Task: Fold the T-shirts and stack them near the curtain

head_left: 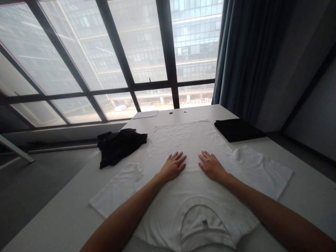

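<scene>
A white T-shirt (183,140) lies spread out on the table, its neckline nearest me and its hem toward the window. Its two sleeves stretch out to the left and right, with some wrinkles. My left hand (173,166) rests palm down on the shirt's middle, fingers extended. To its right, my right hand (211,166) also lies flat on the fabric, fingers a little apart. Neither hand grips anything. A small dark label shows inside the collar.
A crumpled black garment (119,145) lies at the table's left edge. Folded black cloth (238,129) sits on the right side. White paper (145,114) is at the far end of the white table (52,213). Windows and a dark curtain (244,59) stand behind.
</scene>
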Motion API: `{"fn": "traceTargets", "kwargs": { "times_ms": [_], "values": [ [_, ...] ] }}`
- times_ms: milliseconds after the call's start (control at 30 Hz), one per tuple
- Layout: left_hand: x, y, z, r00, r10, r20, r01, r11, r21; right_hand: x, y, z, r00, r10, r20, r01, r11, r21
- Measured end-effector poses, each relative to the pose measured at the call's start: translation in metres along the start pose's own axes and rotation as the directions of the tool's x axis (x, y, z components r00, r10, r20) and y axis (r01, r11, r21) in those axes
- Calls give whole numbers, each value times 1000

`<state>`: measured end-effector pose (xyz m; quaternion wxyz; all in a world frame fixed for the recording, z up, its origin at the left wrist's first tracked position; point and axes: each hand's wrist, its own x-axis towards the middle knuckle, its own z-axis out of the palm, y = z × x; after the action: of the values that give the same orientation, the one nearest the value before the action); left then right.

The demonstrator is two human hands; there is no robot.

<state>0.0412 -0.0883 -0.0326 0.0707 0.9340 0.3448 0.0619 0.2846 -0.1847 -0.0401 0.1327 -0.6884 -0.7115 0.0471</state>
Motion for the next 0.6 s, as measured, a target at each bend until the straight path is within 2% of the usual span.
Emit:
{"fn": "traceTargets", "kwargs": {
  "times_ms": [600],
  "values": [
    [1,0,0,1000,1,-3,-1,1000,-6,0,1,0,1000,-2,0,2,1000,4]
  ]
}}
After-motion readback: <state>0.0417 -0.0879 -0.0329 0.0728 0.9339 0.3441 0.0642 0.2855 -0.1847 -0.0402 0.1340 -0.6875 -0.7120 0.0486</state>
